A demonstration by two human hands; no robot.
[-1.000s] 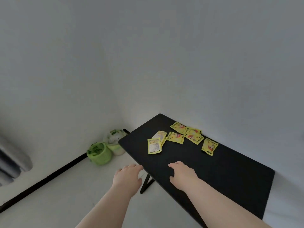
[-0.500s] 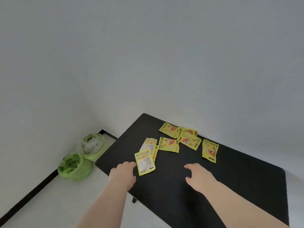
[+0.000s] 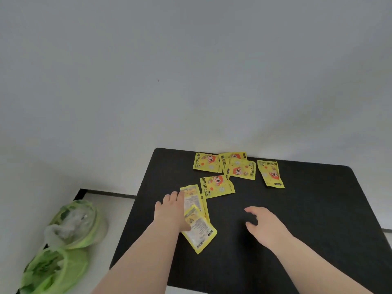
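Note:
Several yellow snack packets lie on a black table [image 3: 307, 211]. Two show their printed backs: the nearest packet [image 3: 200, 231] and a second packet [image 3: 194, 198] partly under it. My left hand [image 3: 170, 211] lies flat beside them, its fingers straight, its fingertips at the second packet's left edge and its thumb on the nearest one. A face-up packet [image 3: 216, 186] lies just beyond. Further back are three more packets [image 3: 206, 162], [image 3: 241, 169] overlapping, and one packet [image 3: 271, 173] alone on the right. My right hand [image 3: 264, 223] hovers over bare table, fingers loosely curled, holding nothing.
Two green plastic bags sit on the pale floor left of the table: one [image 3: 76, 223] with clear wrapping inside, one [image 3: 51, 270] nearer me. A grey wall rises right behind the table's far edge. A dark skirting line runs along the floor.
The view has swung towards the table and closer. My left hand has moved from the table's left edge onto the two face-down packets. My right hand has advanced a little over the table.

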